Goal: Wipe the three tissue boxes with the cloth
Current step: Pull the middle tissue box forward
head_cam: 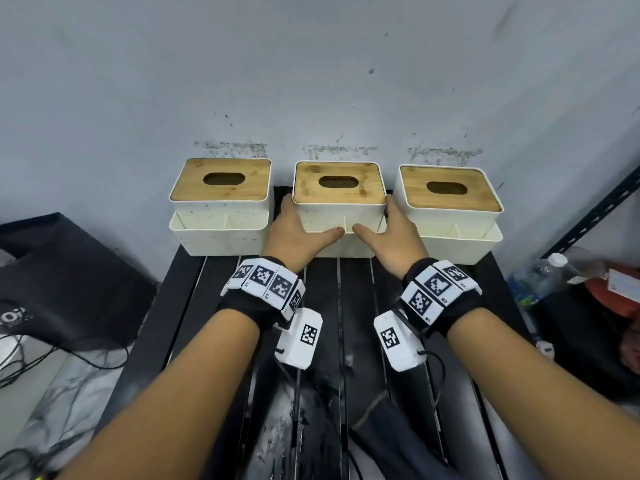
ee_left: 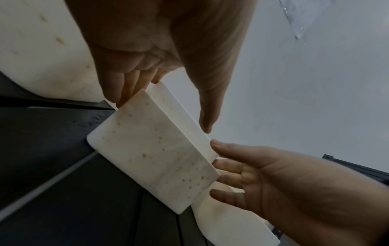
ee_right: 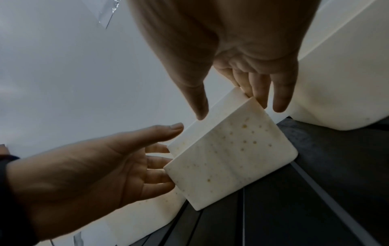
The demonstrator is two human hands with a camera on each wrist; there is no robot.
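Bamboo-lidded white plastic tissue box [head_cam: 339,202], middle of three against the grey wall [head_cam: 311,81], is clasped at its sides by left hand [head_cam: 294,233] and right hand [head_cam: 394,237], thumbs in front.

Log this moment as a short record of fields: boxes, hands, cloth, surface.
boxes: three white tissue boxes with wooden lids in a row against the wall; left box, middle box, right box
hands: left hand and right hand hold the middle box by its sides
cloth: not identifiable
surface: black slatted table
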